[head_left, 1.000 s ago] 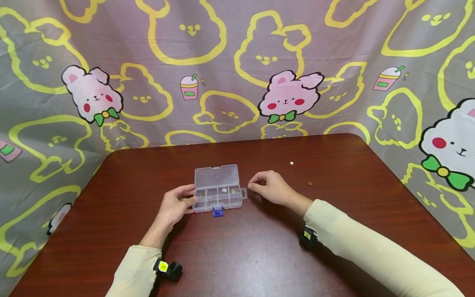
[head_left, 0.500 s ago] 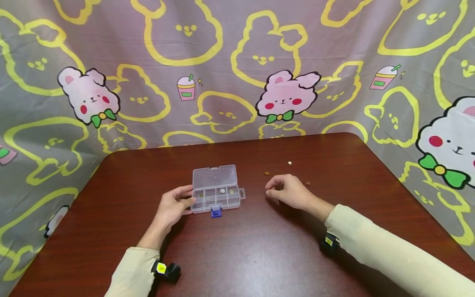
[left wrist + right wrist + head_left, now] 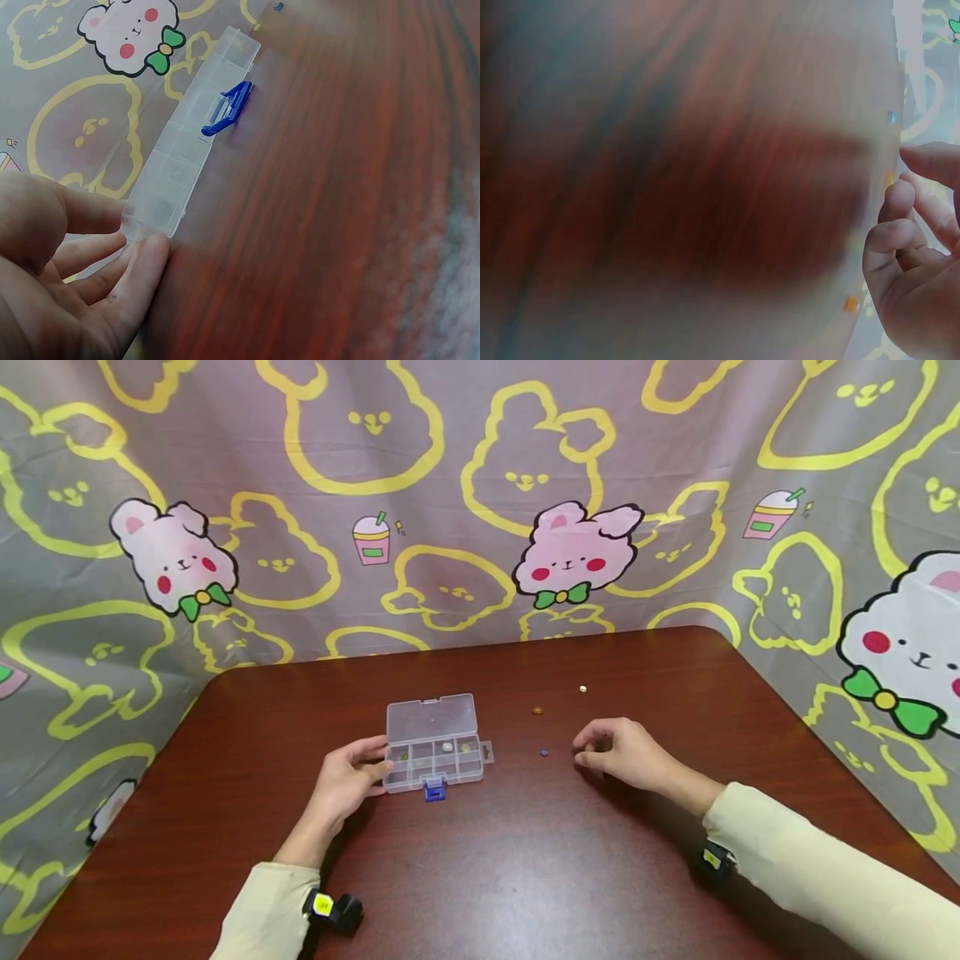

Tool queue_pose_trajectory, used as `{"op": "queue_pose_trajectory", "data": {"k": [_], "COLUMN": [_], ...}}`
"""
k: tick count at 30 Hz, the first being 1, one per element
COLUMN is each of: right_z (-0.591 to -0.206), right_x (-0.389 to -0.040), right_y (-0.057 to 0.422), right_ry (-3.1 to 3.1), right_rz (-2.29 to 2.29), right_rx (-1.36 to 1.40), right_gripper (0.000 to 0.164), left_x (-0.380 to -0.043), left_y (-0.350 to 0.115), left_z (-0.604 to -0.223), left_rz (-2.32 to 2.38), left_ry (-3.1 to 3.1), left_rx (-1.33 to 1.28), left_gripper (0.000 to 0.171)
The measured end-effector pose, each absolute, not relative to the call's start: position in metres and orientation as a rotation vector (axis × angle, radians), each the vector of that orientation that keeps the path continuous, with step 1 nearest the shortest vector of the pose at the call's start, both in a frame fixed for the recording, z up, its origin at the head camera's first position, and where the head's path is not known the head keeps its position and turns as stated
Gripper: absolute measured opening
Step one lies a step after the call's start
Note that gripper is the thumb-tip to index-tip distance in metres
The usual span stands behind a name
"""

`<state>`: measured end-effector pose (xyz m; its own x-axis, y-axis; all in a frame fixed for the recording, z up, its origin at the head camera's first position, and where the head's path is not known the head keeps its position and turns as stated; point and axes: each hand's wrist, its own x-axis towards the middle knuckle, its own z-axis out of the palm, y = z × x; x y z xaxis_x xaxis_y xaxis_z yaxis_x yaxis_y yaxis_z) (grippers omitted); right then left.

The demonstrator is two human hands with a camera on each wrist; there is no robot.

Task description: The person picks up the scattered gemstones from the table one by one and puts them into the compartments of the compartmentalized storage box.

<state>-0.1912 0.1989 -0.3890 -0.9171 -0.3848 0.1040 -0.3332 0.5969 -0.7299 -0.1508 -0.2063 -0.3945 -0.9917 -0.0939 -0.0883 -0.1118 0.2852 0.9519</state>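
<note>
In the head view, a clear plastic compartment box point(image 3: 435, 768) lies with its lid point(image 3: 432, 720) raised at the back and a blue latch point(image 3: 435, 791) at the front. My left hand point(image 3: 347, 781) grips its left end between thumb and fingers. Inside sit a green piece point(image 3: 404, 757), a white one point(image 3: 447, 747) and a yellowish one point(image 3: 465, 747). My right hand point(image 3: 630, 756) hovers low over the table, fingers loosely bent, thumb and index apart with nothing between them. Left of its fingertips lies a small blue piece point(image 3: 544, 752).
Farther back on the brown wooden table point(image 3: 480, 868) rest an orange-brown piece point(image 3: 537, 711) and a small whitish one point(image 3: 582, 688). An orange piece point(image 3: 851, 304) shows beside my fingers in the right wrist view. A cartoon-print cloth point(image 3: 450, 468) rises behind the table.
My right hand has moved right, away from the box, uncovering the orange-brown piece and then the blue one. It now covers the brown piece seen earlier. The left hand keeps its hold.
</note>
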Motion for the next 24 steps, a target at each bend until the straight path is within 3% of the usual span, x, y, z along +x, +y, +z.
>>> {"op": "queue_pose_trajectory", "data": {"k": [24], "right_z": [-0.388], "right_x": [-0.209], "right_y": [0.27], "right_ry": [2.864], "right_rz": [-1.234], "right_rx": [-0.414], "right_gripper": [0.017], "left_x": [-0.152], "left_y": [-0.207], "left_z": [-0.396], "left_rz": [1.857], "left_ry": [2.507], "left_rx": [-0.198], "left_gripper": [0.043]}}
